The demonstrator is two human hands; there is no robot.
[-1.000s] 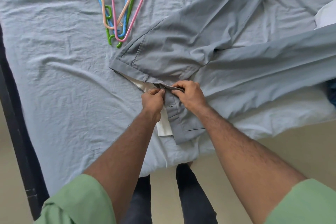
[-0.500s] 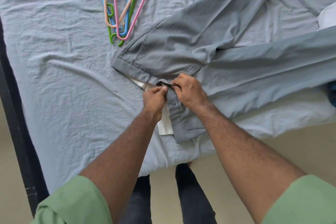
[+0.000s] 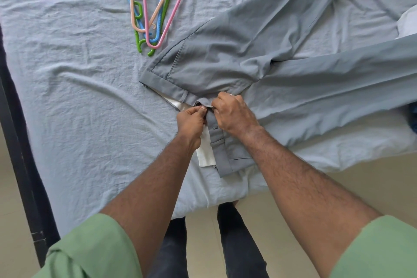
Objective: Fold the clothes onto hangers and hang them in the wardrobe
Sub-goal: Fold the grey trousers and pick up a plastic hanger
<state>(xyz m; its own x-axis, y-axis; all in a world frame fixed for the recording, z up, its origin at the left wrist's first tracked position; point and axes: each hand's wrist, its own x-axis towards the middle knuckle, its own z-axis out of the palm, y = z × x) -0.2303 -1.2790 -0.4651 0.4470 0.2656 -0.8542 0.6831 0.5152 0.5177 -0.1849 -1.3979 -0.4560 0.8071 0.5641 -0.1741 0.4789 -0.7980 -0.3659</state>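
your right hand [image 3: 234,115] covers the trousers [image 3: 225,61] fastening beneath it. far past that hand, both legs run off the right edge. beyond your left hand [image 3: 191,122], the hangers [image 3: 155,7] lose their tops at the upper edge.

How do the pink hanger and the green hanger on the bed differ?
The pink hanger lies on top of the pile; the green hanger sits beneath, mostly covered. The pink hanger's outline shows nearly whole; only parts of the green hanger show. Both lie flat on the bedsheet, untouched by either hand.
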